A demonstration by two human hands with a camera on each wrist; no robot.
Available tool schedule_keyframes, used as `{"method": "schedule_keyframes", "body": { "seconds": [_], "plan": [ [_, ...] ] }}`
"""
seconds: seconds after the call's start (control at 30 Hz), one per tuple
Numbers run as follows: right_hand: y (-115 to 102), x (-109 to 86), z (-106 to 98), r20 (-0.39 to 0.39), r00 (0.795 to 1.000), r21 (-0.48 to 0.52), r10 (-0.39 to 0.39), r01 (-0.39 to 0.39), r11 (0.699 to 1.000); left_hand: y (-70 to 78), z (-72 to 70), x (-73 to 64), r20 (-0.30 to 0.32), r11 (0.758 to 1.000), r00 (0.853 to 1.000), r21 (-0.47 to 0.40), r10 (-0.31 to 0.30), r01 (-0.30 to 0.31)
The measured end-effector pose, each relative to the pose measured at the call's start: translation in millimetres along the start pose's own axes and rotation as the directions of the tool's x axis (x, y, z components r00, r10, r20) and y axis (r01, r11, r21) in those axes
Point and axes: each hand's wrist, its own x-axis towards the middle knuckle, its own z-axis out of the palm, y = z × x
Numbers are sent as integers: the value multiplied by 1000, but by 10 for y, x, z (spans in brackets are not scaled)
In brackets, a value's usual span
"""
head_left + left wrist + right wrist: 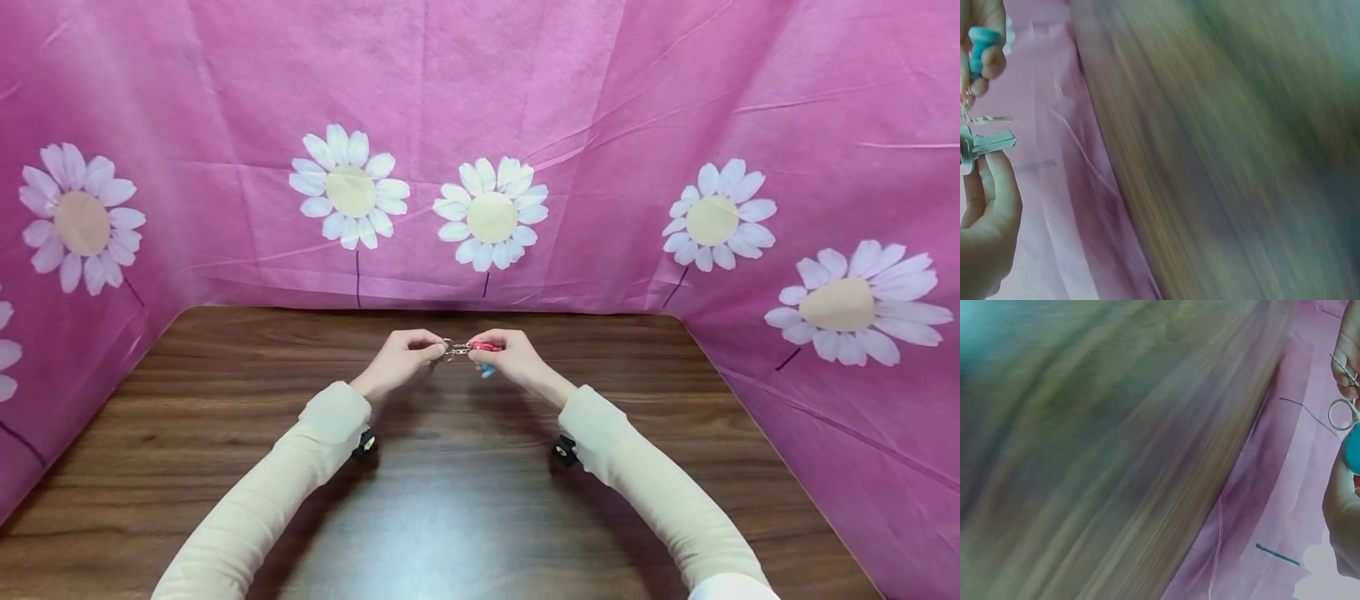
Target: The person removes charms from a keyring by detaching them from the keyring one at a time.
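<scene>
Two hands [400, 357] [519, 358], toothed metal key [994, 142], rounded turquoise charm [984, 44]

Bright head view, with pale glare on the wood-grain tabletop [427, 533] at bottom centre and soft shadows beside both sleeves [262, 492]; dimmer wrist views, the tabletop smeared by blur

A screened-off tabletop booth, with pink daisy-printed fabric [600, 200] walling the brown wood-grain table [465, 467] far, left and right.
</scene>
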Motion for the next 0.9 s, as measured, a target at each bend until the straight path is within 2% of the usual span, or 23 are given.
{"method": "schedule_keyframes", "body": {
  "seconds": [0.13, 0.27, 0.5, 0.7, 0.77, 0.9],
  "plan": [
    [-28, -151, -98, -22, 1000, -30, -15, 14, 999, 70, 146, -46, -5, 995, 998, 81, 66, -65],
    [-61, -279, -153, -36, 998, -73, -48, 45, 996, 117, 253, -118, -44, 979, 992, 169, 120, -111],
    [-55, -444, -180, -54, 993, -164, -108, 98, 982, 186, 368, -204, -111, 980, 982, 151, 150, -132],
    [-55, -519, -152, -61, 990, -164, -125, 114, 980, 205, 410, -240, -164, 965, 962, 180, 220, -190],
    [-53, -526, -146, -70, 990, -155, -126, 114, 981, 203, 422, -243, -161, 968, 963, 168, 215, -188],
    [-55, -546, -132, -64, 993, -126, -101, 93, 988, 207, 442, -260, -138, 988, 980, 82, 142, -132]
  ]
}}
